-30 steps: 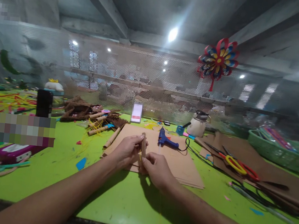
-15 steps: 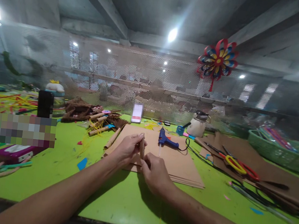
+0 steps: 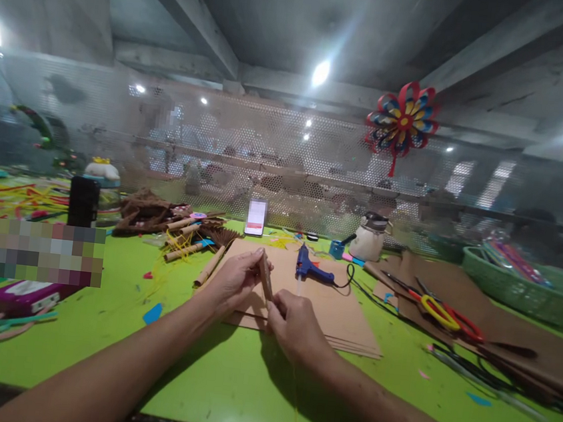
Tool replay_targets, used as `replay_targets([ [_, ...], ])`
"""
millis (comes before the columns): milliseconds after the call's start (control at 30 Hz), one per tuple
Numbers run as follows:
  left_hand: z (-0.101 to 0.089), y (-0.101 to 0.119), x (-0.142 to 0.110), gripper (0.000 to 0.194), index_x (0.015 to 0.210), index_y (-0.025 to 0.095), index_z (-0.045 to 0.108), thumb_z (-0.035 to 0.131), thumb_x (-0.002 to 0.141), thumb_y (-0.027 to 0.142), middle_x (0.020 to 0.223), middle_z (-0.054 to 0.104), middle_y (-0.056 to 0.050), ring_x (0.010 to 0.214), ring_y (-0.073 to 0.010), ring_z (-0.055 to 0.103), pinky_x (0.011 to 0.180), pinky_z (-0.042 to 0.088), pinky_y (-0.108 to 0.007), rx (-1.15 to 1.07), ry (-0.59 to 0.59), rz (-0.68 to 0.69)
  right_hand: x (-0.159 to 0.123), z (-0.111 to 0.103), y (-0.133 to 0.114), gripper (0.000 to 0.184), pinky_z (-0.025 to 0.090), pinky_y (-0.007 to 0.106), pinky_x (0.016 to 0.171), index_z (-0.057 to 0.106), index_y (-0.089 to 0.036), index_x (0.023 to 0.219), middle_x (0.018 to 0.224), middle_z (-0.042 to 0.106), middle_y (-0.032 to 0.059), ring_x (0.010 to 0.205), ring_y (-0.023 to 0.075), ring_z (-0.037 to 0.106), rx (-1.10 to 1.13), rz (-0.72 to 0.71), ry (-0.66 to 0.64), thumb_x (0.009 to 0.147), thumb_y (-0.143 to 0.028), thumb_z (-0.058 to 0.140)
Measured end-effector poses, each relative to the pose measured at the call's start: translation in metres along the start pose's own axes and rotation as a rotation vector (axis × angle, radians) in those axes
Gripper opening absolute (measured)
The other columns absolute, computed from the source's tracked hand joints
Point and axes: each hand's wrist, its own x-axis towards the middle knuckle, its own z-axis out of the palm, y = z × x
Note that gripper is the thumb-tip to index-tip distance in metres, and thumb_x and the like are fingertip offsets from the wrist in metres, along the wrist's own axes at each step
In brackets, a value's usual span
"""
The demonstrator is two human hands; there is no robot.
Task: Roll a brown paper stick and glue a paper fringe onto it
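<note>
Both of my hands hold one small brown paper roll (image 3: pixel 266 276) above a stack of brown cardboard sheets (image 3: pixel 342 308) on the green table. My left hand (image 3: pixel 234 280) pinches its upper end. My right hand (image 3: pixel 294 323) grips its lower end, fingers closed. The roll leans slightly to the left at its top. A thin yellow strand (image 3: pixel 296 400) hangs from under my right hand towards the table's near edge. A blue glue gun (image 3: pixel 310 268) lies on the cardboard just beyond my hands.
Red and yellow scissors (image 3: pixel 444 314) lie on brown sheets at the right, near a green basket (image 3: pixel 525 287). More paper rolls (image 3: pixel 191 250) and brown scraps lie at the back left. A phone (image 3: pixel 256 216) stands against the mesh screen. A purple case (image 3: pixel 26 295) lies at the left.
The roll has tilted from nearly upright to leaning left at its top. Both hands kept their hold and shifted slightly.
</note>
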Motion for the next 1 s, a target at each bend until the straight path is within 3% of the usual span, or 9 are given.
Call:
replay_targets([
  [133, -0.005, 0.0, 0.004, 0.012, 0.067, 0.011, 0.06, 0.057, 0.078, 0.018, 0.061, 0.062, -0.005, 0.06, -0.0111, 0.058, 0.063, 0.048, -0.02, 0.004, 0.046, -0.043, 0.001, -0.001, 0.0, 0.019, 0.03, 0.021, 0.047, 0.058, -0.014, 0.066, 0.054, 0.057, 0.0018, 0.049, 0.0097, 0.047, 0.038, 0.043, -0.061, 0.079, -0.024, 0.048],
  [267, -0.008, 0.004, 0.006, 0.019, 0.069, 0.012, 0.058, 0.048, 0.083, 0.018, 0.061, 0.063, -0.007, 0.06, -0.0135, 0.061, 0.065, 0.051, -0.026, -0.03, 0.089, -0.13, 0.002, -0.011, -0.007, 0.013, 0.038, 0.023, 0.054, 0.064, -0.014, 0.076, 0.065, 0.062, 0.004, 0.058, 0.0129, 0.053, 0.036, 0.012, -0.118, 0.072, -0.023, 0.057],
  [400, -0.008, 0.01, 0.003, 0.026, 0.068, 0.011, 0.056, 0.042, 0.086, 0.021, 0.075, 0.067, -0.015, 0.08, -0.0215, 0.064, 0.078, 0.05, -0.038, -0.075, -0.078, -0.243, 0.007, -0.028, -0.009, 0.01, 0.041, 0.026, 0.066, 0.063, -0.015, 0.073, 0.076, 0.063, 0.0053, 0.073, 0.0155, 0.055, -0.003, -0.09, 0.074, 0.071, -0.022, 0.056],
  [533, -0.004, 0.012, -0.002, 0.028, 0.074, 0.008, 0.06, 0.04, 0.087, 0.023, 0.092, 0.066, -0.019, 0.096, -0.0254, 0.06, 0.087, 0.045, -0.045, -0.093, -0.311, -0.339, 0.015, -0.043, 0.0, 0.024, 0.038, 0.025, 0.058, 0.055, -0.015, 0.058, 0.06, 0.055, 0.0016, 0.06, 0.0132, 0.05, -0.013, -0.086, 0.207, 0.079, -0.026, 0.05],
  [667, 0.0, 0.01, -0.007, 0.029, 0.082, 0.009, 0.063, 0.042, 0.086, 0.028, 0.095, 0.066, -0.018, 0.099, -0.0255, 0.058, 0.086, 0.044, -0.043, -0.043, -0.448, -0.381, 0.019, -0.05, 0.007, 0.037, 0.036, 0.025, 0.055, 0.051, -0.016, 0.051, 0.052, 0.05, 0.0007, 0.052, 0.012, 0.045, 0.009, -0.101, 0.281, 0.084, -0.033, 0.046],
  [733, 0.002, 0.007, -0.009, 0.028, 0.085, 0.01, 0.064, 0.046, 0.085, 0.03, 0.094, 0.066, -0.017, 0.095, -0.025, 0.06, 0.083, 0.046, -0.041, -0.002, -0.464, -0.401, 0.019, -0.052, 0.008, 0.033, 0.038, 0.026, 0.058, 0.055, -0.016, 0.058, 0.059, 0.054, 0.0025, 0.058, 0.0133, 0.048, 0.006, -0.148, 0.287, 0.085, -0.032, 0.045],
  [833, 0.004, 0.003, -0.014, 0.024, 0.089, 0.012, 0.065, 0.052, 0.081, 0.031, 0.094, 0.066, -0.015, 0.087, -0.0227, 0.062, 0.079, 0.048, -0.038, 0.046, -0.445, -0.422, 0.02, -0.052, 0.007, 0.013, 0.041, 0.031, 0.074, 0.062, -0.016, 0.083, 0.087, 0.06, 0.0077, 0.084, 0.0187, 0.052, -0.039, -0.268, 0.251, 0.079, -0.026, 0.055],
  [900, 0.006, 0.001, -0.018, 0.023, 0.092, 0.013, 0.065, 0.055, 0.079, 0.03, 0.093, 0.066, -0.013, 0.079, -0.021, 0.063, 0.076, 0.049, -0.037, 0.072, -0.448, -0.437, 0.02, -0.052, 0.007, 0.024, 0.039, 0.036, 0.084, 0.061, -0.017, 0.097, 0.1, 0.059, 0.0097, 0.097, 0.0211, 0.049, -0.048, -0.331, 0.189, 0.075, -0.024, 0.059],
  [1000, 0.009, 0.0, -0.023, 0.022, 0.092, 0.013, 0.065, 0.059, 0.077, 0.028, 0.089, 0.067, -0.012, 0.077, -0.0212, 0.063, 0.076, 0.049, -0.039, 0.083, -0.484, -0.456, 0.02, -0.051, 0.007, 0.023, 0.04, 0.036, 0.085, 0.061, -0.016, 0.097, 0.099, 0.06, 0.0097, 0.096, 0.0198, 0.051, 0.029, -0.348, 0.093, 0.075, -0.023, 0.06],
])
